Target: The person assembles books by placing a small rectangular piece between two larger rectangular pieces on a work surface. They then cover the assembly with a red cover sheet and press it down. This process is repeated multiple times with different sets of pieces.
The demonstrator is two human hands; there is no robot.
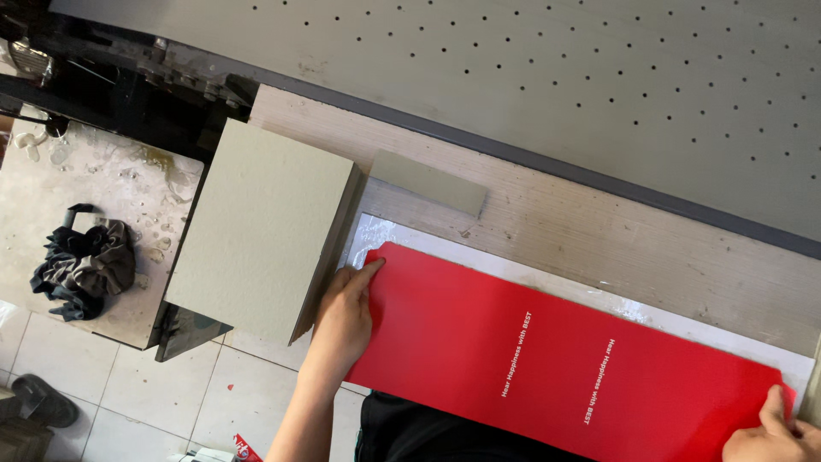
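Two hands hold one long red sheet (556, 359) flat on the wooden bench (599, 231), over a pale glossy backing (479, 246) that shows along the sheet's far edge. The left hand (342, 321) lies open, fingers spread flat on the sheet's left end near its far corner, pressing rather than gripping. The right hand (774, 432) pinches the right end at the bench's near right corner, thumb on top; its fingers are mostly out of view.

The sheet seems already laid down and roughly squared to the backing, so positioning looks largely done. Nothing yet rests on the red surface. A thick stack of grey boards (261, 231) sits at the bench's left edge, just beside the left hand, and a single narrow grey strip (428, 182) lies behind the sheet, both apparently unused.
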